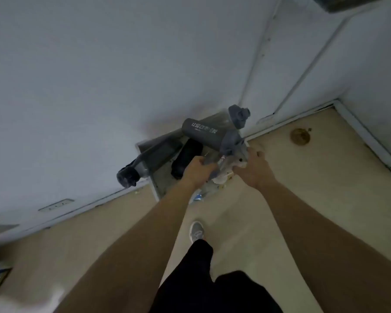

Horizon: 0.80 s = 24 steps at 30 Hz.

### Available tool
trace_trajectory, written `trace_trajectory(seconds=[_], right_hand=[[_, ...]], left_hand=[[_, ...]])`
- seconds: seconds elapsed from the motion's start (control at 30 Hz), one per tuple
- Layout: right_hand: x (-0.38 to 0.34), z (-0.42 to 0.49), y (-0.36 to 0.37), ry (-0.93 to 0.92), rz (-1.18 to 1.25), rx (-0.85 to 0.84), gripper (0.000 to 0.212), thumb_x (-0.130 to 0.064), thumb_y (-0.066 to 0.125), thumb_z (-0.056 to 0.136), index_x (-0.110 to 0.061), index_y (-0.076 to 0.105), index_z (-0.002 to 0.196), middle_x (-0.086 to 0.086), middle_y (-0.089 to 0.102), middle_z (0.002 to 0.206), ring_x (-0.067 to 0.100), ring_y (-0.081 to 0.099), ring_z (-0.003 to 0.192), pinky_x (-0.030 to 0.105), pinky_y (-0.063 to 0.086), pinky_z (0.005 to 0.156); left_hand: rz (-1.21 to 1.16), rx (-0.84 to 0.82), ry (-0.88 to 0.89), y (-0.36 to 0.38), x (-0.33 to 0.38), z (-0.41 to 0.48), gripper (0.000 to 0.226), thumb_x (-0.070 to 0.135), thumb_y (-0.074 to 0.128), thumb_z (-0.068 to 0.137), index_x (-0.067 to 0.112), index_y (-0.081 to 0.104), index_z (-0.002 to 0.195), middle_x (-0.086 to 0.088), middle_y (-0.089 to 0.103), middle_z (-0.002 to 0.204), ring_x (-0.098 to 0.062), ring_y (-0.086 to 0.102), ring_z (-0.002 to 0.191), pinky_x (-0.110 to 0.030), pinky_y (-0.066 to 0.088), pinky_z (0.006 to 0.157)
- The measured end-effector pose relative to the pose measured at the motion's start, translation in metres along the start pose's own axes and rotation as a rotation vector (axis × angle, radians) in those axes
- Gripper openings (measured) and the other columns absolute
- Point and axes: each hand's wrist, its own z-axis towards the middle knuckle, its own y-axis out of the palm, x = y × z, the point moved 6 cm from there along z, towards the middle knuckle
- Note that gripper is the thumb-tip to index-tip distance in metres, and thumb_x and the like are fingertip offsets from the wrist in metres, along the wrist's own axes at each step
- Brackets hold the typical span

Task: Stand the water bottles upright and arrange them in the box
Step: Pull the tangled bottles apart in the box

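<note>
A pale wall (122, 75) meets a beige floor (303, 177) along a light skirting strip, and the whole scene is dim and slightly blurred. Against the foot of the wall sits a small open box (155, 184) with pale grey sides. Several dark grey water bottles lie in it at angles, none upright. One grey bottle (202, 135) lies across the top of the box, white lettering along its body and its lidded cap pointing right. A second capped bottle (237, 115) lies just behind it, touching the wall. A third bottle (145, 161) leans out over the left rim with its cap hanging low outside the box, and a black bottle (186, 158) lies down inside. The left hand (198, 169) is closed around something clear at the front edge of the box; what it grips is too blurred to name. The right hand (251, 170) is curled with its fingers down among crumpled clear plastic and pale scraps (221, 177) beside the box; whether it grips anything cannot be told. Below, a grey shoe (196, 231) stands on the floor.
</note>
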Motion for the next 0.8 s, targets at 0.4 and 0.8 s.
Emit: trace_trajectory(seconds=[0.4,0.8], right_hand=[[0.014,0.114,0.024,0.146,0.605,-0.010,0.076,-0.036,0.085,0.072,-0.008,0.050,0.134,0.011,0.058,0.131,0.027,0.062,0.114,0.040,0.055,0.090],[0.016,0.126,0.023,0.205,0.813,-0.106,0.054,-0.026,0.088,0.072,-0.006,0.058,0.112,-0.002,0.065,0.092,0.008,0.065,0.077,0.024,0.054,0.064]], left_hand=[[-0.388,0.340,-0.171,0.004,-0.008,0.078,0.052,0.030,0.065,0.089,0.010,0.051,0.135,-0.005,0.063,0.118,-0.022,0.061,0.106,-0.039,0.051,0.097],[-0.064,0.557,-0.178,0.029,-0.014,0.039,0.057,0.036,0.063,0.082,0.018,0.052,0.135,-0.007,0.063,0.122,-0.026,0.060,0.111,-0.035,0.049,0.087]])
